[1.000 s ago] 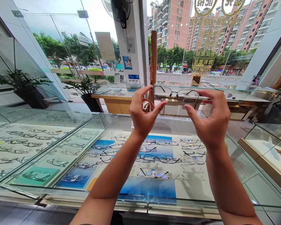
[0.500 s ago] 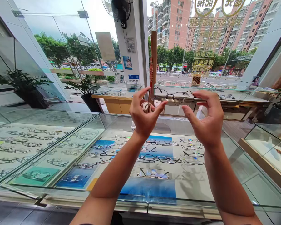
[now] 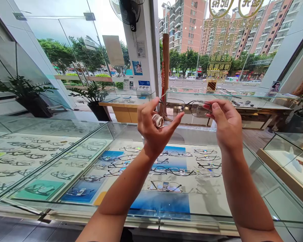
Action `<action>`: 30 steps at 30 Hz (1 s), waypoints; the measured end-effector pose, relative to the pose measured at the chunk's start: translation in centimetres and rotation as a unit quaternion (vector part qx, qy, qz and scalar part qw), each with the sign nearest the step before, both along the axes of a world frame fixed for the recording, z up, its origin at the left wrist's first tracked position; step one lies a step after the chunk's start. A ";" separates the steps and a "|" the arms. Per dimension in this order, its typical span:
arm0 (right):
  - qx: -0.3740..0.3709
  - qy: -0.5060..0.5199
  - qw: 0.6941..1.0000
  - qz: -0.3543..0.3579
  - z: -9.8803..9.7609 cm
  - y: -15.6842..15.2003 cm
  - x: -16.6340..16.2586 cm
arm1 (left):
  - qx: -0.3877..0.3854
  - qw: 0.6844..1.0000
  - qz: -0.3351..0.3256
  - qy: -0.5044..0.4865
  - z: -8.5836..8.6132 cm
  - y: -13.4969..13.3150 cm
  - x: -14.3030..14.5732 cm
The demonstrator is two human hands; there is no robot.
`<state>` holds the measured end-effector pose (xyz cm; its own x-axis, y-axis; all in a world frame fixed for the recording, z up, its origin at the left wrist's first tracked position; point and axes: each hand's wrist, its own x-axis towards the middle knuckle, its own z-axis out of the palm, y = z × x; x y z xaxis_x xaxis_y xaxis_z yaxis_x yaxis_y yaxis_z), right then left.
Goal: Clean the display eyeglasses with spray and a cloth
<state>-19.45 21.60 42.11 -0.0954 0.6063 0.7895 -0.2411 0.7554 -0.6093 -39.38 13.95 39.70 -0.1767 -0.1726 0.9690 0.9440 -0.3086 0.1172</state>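
A pair of thin dark-rimmed eyeglasses (image 3: 187,105) is held up above the glass counter, between my two hands. My left hand (image 3: 151,129) has its index finger at the left end of the frame and its thumb stretched out below the left lens. A rolled whitish cloth (image 3: 158,120) is tucked in that hand's curled fingers. On the other side, my right hand (image 3: 229,122) pinches the right end of the frame between thumb and fingers. The temples are hard to make out against the background.
Below my arms, a glass display counter (image 3: 207,205) holds several rows of eyeglasses (image 3: 181,171) on white and blue panels. Another case (image 3: 288,168) stands at the right. Potted plants (image 3: 97,101), a wall fan (image 3: 131,15) and a far glass counter (image 3: 257,101) are beyond.
My right thumb has risen from below the right lens to the frame's right end, closing the pinch. The eyeglasses have shifted slightly right and turned a little. The cloth shows more.
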 end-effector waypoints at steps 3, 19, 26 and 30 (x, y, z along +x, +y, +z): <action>-0.013 0.006 1.000 0.009 0.0 0.1 0.0 | 0.007 1.000 -0.006 0.004 0.0 0.0 0.1; 0.047 -0.006 0.997 -0.065 0.0 -0.6 0.1 | -0.037 0.998 -0.023 -0.053 0.3 0.6 0.1; 0.115 0.018 0.988 -0.097 0.3 -1.7 -0.4 | -0.009 0.996 -0.072 -0.052 -0.7 1.7 -0.9; 0.111 0.021 0.988 -0.108 0.2 -1.8 -0.6 | -0.031 0.993 -0.082 -0.073 -1.0 2.5 -0.8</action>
